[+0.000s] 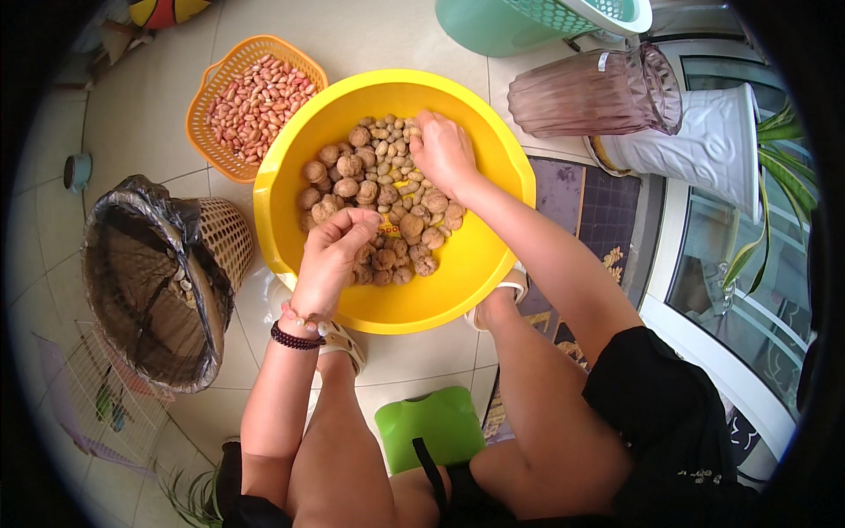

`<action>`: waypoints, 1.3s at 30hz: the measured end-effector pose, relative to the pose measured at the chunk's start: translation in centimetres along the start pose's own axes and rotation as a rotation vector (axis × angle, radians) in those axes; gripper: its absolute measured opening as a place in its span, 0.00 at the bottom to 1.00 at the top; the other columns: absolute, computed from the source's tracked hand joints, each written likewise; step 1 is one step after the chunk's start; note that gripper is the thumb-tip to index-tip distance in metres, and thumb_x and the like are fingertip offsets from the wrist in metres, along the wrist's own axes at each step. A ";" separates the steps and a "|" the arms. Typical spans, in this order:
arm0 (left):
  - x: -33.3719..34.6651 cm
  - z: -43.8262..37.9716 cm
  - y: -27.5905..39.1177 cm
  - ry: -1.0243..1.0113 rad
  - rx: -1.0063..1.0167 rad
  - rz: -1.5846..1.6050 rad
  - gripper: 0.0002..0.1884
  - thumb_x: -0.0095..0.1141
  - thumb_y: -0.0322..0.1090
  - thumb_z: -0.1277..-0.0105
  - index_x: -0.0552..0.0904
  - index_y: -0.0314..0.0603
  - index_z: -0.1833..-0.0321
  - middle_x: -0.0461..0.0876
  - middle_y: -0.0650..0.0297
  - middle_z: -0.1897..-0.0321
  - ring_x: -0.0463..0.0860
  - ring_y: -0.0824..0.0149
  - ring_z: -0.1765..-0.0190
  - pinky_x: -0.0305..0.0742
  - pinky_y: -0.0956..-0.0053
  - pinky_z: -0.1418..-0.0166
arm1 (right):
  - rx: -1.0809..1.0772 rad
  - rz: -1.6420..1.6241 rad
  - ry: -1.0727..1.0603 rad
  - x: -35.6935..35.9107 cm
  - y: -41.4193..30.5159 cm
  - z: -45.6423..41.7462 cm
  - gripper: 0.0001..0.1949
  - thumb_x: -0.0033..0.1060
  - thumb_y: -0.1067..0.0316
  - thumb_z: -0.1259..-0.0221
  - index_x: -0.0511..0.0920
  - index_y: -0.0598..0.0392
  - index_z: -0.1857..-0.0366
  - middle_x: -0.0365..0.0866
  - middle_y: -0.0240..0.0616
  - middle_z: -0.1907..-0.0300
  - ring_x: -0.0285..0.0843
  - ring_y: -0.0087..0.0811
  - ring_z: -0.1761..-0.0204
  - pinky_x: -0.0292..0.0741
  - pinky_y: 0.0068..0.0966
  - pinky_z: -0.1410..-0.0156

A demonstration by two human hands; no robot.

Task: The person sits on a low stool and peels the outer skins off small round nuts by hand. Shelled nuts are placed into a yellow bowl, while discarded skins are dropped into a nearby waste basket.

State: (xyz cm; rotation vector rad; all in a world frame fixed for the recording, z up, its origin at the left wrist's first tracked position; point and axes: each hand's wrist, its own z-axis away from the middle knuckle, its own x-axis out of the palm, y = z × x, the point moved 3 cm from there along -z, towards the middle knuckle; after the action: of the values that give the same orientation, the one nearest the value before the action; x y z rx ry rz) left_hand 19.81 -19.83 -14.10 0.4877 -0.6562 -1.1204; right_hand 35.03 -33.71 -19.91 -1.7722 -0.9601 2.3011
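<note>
A large yellow plastic basin (485, 261) stands before me with whole walnuts (346, 165) and unshelled peanuts (391, 155) in it. My left hand (340, 241) is over its near left part, above the walnuts. Its fingers are curled and the thumb meets the index finger; whether something small is between them cannot be made out. My right hand (445, 148) reaches down to the peanuts at the far side, bent fingertips against one of them. Its palm side is hidden, so a grip is unclear. Walnuts lie left and near, peanuts mostly towards the far middle.
An orange basket (198, 125) of shelled peanuts (261, 105) touches the basin's far left. Left stands a bin (228, 231) lined with a black bag (132, 264), with shells inside. A pink glass vase (581, 92), white planter (693, 145) and green basket (495, 26) are right. A green stool (429, 429) is below me.
</note>
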 end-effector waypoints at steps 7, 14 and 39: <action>0.1 -0.4 1.0 0.192 0.359 -0.105 0.17 0.65 0.31 0.37 0.82 0.33 0.47 0.79 0.73 0.66 0.69 0.83 0.70 0.64 0.89 0.66 | 0.168 -1.152 -0.210 -3.0 -3.9 3.2 0.06 0.60 0.75 0.38 0.78 0.66 0.61 0.84 0.41 0.65 0.84 0.28 0.63 0.79 0.22 0.57; 1.2 1.0 2.9 0.136 0.497 -0.137 0.19 0.66 0.31 0.38 0.82 0.33 0.45 0.78 0.73 0.67 0.66 0.85 0.72 0.60 0.90 0.69 | -0.054 -0.990 -0.029 -6.0 -7.3 7.3 0.07 0.62 0.76 0.40 0.84 0.63 0.59 0.84 0.39 0.65 0.80 0.24 0.66 0.76 0.19 0.60; 2.4 3.0 4.2 0.329 1.006 -0.804 0.09 0.60 0.21 0.42 0.85 0.34 0.59 0.78 0.57 0.80 0.76 0.63 0.82 0.69 0.73 0.77 | 0.013 -1.359 -0.450 -5.3 -8.0 8.6 0.16 0.51 0.72 0.29 0.71 0.64 0.41 0.81 0.37 0.53 0.77 0.20 0.51 0.76 0.21 0.44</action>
State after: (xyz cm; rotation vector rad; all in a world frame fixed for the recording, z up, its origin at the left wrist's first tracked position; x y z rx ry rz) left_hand 21.10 -20.61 -8.65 1.8802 -0.7183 -1.3389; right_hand 26.68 -33.20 -10.20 -0.2142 -1.4943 1.6472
